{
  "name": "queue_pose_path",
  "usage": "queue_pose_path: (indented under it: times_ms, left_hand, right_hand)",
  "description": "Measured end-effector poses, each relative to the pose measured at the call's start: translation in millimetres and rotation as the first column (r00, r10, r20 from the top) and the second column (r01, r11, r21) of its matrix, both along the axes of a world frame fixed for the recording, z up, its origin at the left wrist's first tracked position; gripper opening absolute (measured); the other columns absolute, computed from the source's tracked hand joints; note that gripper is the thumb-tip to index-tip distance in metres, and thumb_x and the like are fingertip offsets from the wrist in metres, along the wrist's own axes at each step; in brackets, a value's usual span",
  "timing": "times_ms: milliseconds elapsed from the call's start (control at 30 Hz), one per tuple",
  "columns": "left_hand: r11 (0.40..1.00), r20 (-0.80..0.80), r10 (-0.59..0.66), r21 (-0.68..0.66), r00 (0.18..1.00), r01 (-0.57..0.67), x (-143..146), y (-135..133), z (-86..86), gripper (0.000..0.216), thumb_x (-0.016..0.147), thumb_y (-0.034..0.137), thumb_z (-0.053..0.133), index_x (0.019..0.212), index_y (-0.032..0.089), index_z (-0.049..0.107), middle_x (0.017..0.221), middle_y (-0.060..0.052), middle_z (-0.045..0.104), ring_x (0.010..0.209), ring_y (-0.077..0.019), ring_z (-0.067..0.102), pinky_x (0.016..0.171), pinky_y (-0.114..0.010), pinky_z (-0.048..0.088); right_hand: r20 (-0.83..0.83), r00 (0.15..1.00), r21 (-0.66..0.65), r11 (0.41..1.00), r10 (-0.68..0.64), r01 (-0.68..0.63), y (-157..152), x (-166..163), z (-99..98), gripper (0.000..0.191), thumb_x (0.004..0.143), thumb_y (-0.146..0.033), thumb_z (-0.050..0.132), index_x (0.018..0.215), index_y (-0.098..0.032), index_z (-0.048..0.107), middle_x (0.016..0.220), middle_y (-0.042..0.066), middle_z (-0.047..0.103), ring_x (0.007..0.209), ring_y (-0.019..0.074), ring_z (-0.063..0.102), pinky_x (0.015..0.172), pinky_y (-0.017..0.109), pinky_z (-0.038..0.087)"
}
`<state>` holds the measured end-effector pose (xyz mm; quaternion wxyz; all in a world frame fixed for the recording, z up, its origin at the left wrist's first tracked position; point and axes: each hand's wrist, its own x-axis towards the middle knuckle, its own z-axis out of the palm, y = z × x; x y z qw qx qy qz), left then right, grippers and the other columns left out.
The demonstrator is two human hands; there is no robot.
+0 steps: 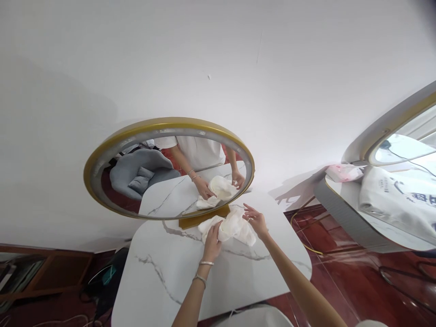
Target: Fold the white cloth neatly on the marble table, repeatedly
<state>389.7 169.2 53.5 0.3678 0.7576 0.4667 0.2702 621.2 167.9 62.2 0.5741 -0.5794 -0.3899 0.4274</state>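
Observation:
A crumpled white cloth (232,226) lies on the white marble table (163,277), just in front of the round gold-framed mirror (102,156). My left hand (212,241) is closed on the cloth's left part, fingers pinched into the fabric. My right hand (256,221) rests at the cloth's right edge with fingers spread, touching it. Two bracelets sit on my left wrist. The mirror reflects both hands and the cloth.
The mirror stands on a gold base (190,221) at the table's far edge. A second table (344,213) at the right carries a white bag (395,195) and a pink pack (344,172). Dark red floor surrounds it; cables and a dark object (109,281) lie at left.

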Motion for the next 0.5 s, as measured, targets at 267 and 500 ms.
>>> queue_pose_path:
  times_ms: [267,500]
  left_hand:
    - [1.000,-0.013,-0.010,-0.018,1.000,0.009,0.7,0.6,-1.6,0.065,0.071,0.003,0.042,0.135,0.017,0.043,0.130,-0.011,0.051,0.128,-0.0230,0.043,0.113,-0.045,0.029]
    - [0.978,-0.025,-0.116,-0.180,0.993,0.109,-8.3,3.2,26.5,0.071,0.076,0.010,0.047,0.144,0.022,0.030,0.124,-0.009,0.051,0.111,-0.0188,0.052,0.103,-0.037,0.041]
  right_hand:
    - [-0.152,0.988,-0.070,0.997,-0.023,0.013,8.0,8.5,8.4,0.043,0.047,-0.054,0.082,0.065,-0.017,0.069,0.089,0.012,0.073,0.091,0.0270,0.067,0.084,0.040,0.051]
    - [-0.167,0.986,-0.104,0.994,0.024,-0.042,8.8,14.8,20.5,0.044,0.049,-0.053,0.083,0.071,-0.017,0.072,0.088,0.011,0.073,0.085,0.0242,0.066,0.084,0.038,0.050]
